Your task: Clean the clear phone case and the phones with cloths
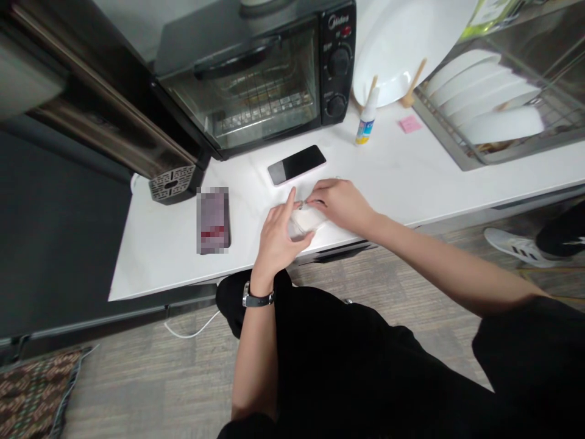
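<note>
Left hand (276,236) and right hand (340,202) meet over the near edge of the white bench (406,174), with the toaster oven (258,91) beyond them and a dark-screened phone (298,164) lying just past their fingertips. Between the two is a whitish see-through object (311,218), the left's thumb and fingers curved around it, the right's fingers bunched at its top, whether clamped I cannot tell. Past the right hand stand a bottle (367,122) and, farther right, a pink note (410,124).
</note>
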The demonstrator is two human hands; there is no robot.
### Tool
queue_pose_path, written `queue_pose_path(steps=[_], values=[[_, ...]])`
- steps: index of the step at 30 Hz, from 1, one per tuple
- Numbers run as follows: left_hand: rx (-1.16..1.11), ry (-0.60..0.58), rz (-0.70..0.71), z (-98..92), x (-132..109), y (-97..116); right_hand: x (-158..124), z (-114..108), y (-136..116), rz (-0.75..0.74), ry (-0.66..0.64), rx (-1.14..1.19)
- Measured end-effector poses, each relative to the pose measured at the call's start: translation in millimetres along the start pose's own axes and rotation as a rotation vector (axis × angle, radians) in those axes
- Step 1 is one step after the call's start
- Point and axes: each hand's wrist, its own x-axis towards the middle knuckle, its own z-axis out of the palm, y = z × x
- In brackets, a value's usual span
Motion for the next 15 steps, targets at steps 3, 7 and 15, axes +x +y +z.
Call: queue_pose_path(steps=[3,7,15], values=[[-0.003,0.005,-0.024,1.3,-1,-1,2,5,-12,-0.137,-0.104,0.17],[0.011,0.025,-0.024,2.3,-2,0,-4,-9,-4,-0.152,-0.206,0.237],[0.017,0.03,-0.013,1.8,1,2,-19,-43,34,0.167,-0.069,-0.23]])
